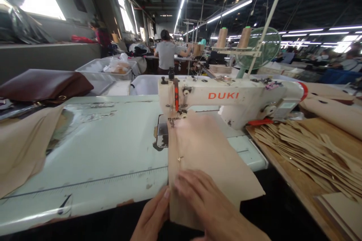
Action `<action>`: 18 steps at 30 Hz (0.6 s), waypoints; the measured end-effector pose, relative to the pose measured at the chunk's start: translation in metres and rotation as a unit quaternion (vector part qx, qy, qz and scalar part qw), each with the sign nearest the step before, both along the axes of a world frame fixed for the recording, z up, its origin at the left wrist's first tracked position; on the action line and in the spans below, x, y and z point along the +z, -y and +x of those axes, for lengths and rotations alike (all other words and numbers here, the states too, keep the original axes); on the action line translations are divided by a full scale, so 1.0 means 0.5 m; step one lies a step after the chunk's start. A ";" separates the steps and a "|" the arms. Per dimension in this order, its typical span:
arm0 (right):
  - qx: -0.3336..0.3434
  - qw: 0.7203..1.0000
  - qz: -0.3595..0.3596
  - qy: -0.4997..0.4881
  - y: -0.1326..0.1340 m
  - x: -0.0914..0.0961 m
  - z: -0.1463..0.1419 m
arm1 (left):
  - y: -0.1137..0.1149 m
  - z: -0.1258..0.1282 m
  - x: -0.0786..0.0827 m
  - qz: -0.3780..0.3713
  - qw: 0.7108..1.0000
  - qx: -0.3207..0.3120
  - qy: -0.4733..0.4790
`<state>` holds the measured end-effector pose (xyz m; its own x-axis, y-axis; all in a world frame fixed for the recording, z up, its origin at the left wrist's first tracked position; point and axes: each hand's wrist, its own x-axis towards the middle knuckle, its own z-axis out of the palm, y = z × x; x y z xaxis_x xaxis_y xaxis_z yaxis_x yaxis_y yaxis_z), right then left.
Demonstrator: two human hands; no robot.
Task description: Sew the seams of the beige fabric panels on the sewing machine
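A tan panel of leather-like material (pixel 206 154) lies on the pale green sewing table (pixel 107 158), its far end under the needle of the white DUKI sewing machine (pixel 226 99). My right hand (pixel 206 199) rests flat on the near end of the panel, fingers stretched out. My left hand (pixel 154 216) touches the panel's left edge at the table's front, thumb against the seam line. A small metal fitting (pixel 180 158) shows on that edge.
A stack of tan cut strips (pixel 308 150) lies on a wooden board at the right. More tan material (pixel 25 143) and a brown bag (pixel 42 84) are at the left. Other people work at stations behind, near plastic bins (pixel 113 69) and a green fan (pixel 264 47).
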<state>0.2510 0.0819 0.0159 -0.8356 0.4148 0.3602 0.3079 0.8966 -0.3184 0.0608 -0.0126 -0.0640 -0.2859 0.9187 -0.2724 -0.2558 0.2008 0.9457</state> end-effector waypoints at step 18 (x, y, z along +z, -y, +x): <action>-0.100 0.954 -0.274 -0.076 -0.027 0.037 -0.018 | -0.070 0.035 0.091 -0.026 0.997 -0.027 0.064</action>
